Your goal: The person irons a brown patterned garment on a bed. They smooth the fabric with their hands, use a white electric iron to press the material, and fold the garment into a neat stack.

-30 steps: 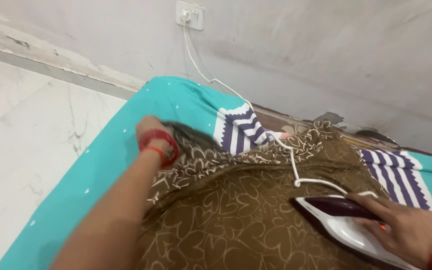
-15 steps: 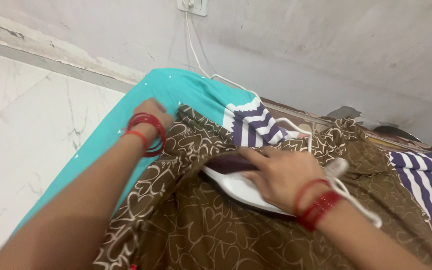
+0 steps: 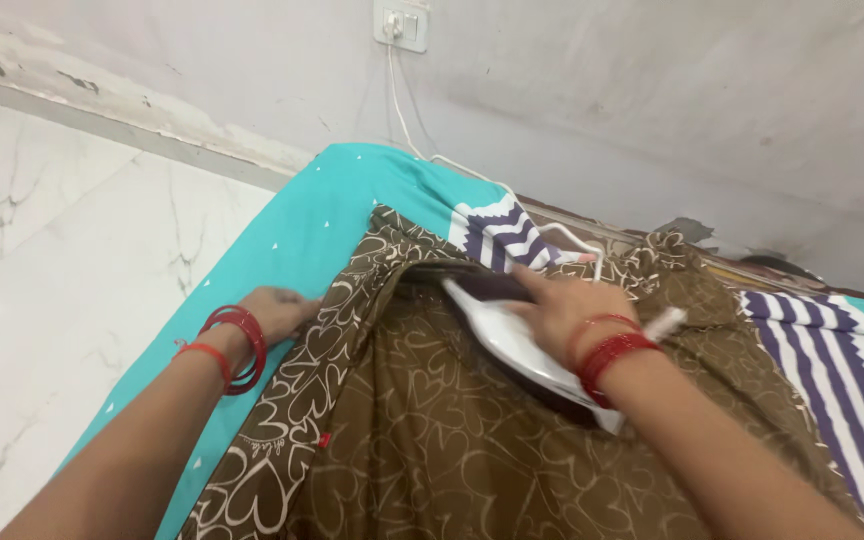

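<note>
Left hand (image 3: 280,312) lies flat, fingers out, on the left edge of the brown heart-print cloth (image 3: 432,420), pinning it to the teal sheet (image 3: 292,230); it grips nothing; 2 sets of red bangles, 1 per wrist; right hand (image 3: 564,305) is wrapped over the handle of the white iron (image 3: 512,345), which sits soleplate-down on the cloth near its upper fold; white cord (image 3: 407,120) runs up to the wall socket (image 3: 401,22). Judgement: best done with the cloth kept taut under the left palm, fingers well off the iron's path, strokes along the fold, cord clear of the soleplate; lingering risks a scorch.
</note>
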